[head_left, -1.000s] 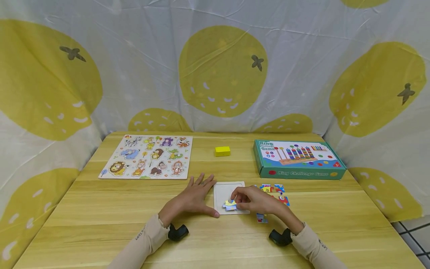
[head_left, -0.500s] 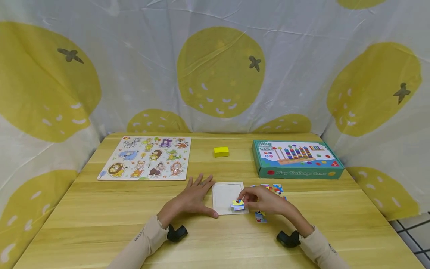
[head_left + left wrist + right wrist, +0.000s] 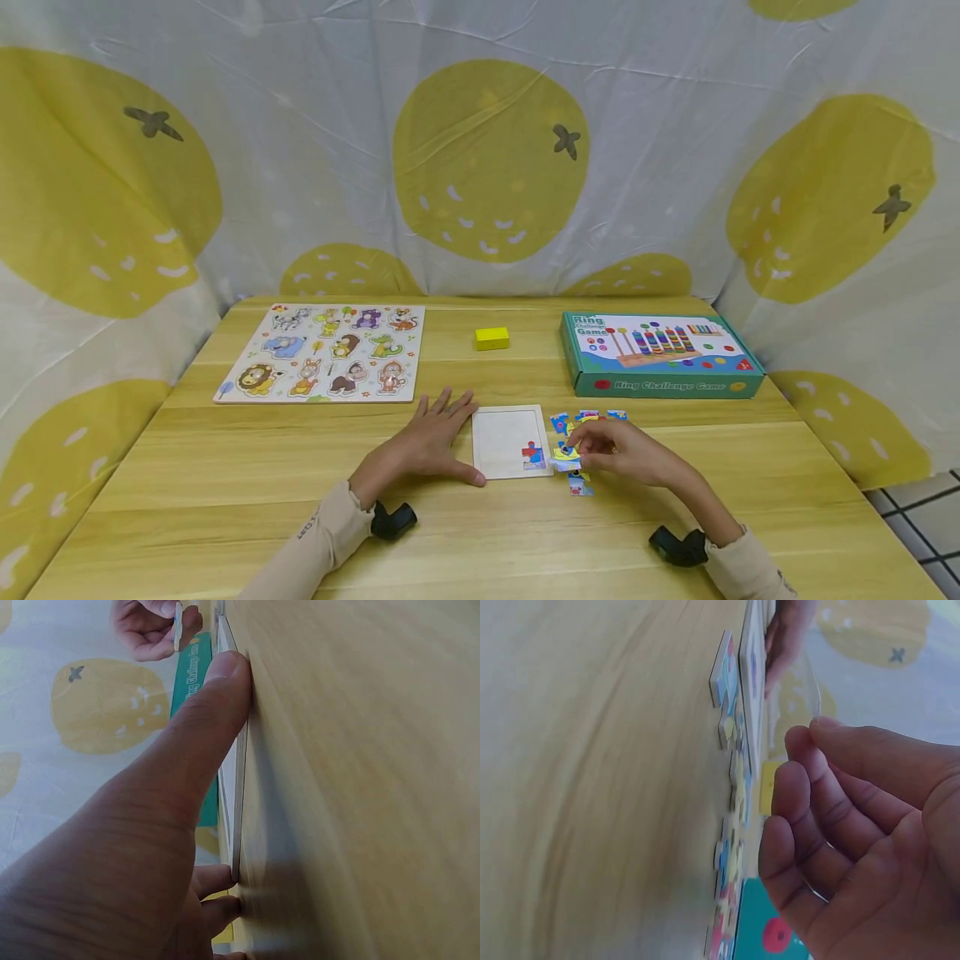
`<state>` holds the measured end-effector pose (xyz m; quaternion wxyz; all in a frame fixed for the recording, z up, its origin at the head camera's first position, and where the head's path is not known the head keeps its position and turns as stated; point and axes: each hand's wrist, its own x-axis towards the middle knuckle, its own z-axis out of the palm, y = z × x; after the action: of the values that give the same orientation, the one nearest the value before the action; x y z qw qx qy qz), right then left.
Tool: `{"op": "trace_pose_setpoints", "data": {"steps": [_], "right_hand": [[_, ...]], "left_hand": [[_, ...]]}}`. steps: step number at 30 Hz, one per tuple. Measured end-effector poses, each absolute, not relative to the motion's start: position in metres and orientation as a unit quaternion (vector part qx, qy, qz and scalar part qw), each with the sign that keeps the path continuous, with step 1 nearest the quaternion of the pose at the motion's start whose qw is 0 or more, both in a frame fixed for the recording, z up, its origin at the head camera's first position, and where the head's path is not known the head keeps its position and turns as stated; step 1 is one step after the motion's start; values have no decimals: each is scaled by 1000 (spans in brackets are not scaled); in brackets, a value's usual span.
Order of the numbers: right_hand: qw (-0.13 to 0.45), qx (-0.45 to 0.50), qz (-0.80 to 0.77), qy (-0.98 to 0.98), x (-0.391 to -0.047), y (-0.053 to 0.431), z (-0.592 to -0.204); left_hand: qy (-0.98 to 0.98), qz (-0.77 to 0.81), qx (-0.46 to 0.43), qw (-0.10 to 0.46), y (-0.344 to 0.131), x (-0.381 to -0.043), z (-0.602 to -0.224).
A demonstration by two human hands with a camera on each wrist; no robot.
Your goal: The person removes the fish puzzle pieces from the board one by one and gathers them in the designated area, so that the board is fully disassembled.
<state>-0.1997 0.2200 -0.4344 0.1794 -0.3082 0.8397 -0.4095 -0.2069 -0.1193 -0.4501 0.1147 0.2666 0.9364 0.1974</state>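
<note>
My left hand (image 3: 420,442) lies with fingers spread along the left side of a white square puzzle tray (image 3: 498,433). In the left wrist view its thumb (image 3: 225,682) touches the tray's edge. One red and blue jigsaw piece (image 3: 533,456) lies in the tray's lower right corner. Between thumb and fingertips, my right hand (image 3: 637,454) pinches a yellow and light-blue jigsaw piece (image 3: 566,458), raised just right of the tray. Below and behind it, several loose jigsaw pieces (image 3: 580,485) lie on the table, partly covered by the hand.
An animal puzzle board (image 3: 322,354) lies at the back left of the wooden table (image 3: 480,542). A small yellow block (image 3: 492,338) sits at the back middle. The green Ring Challenge Game box (image 3: 663,354) stands at the back right, beyond the loose pieces.
My right hand has moved right, carrying the yellow and light-blue piece from over the tray to beside it. The red and blue piece in the tray's corner is now visible. My left hand stays put.
</note>
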Motion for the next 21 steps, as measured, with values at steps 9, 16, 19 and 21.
{"op": "trace_pose_setpoints", "data": {"steps": [9, 16, 19, 21], "right_hand": [[205, -296, -417, 834, -194, 242, -435], [227, -281, -437, 824, -189, 256, -439], [228, -280, -438, 823, -188, 262, -441], [227, -280, -436, 825, -187, 265, -443]], "left_hand": [[937, 196, 267, 114, -120, -207, -450], [936, 198, 267, 111, -120, -207, -451], [937, 197, 267, 112, -120, -207, -450], [937, 196, 266, 113, -119, -206, -450]]}}
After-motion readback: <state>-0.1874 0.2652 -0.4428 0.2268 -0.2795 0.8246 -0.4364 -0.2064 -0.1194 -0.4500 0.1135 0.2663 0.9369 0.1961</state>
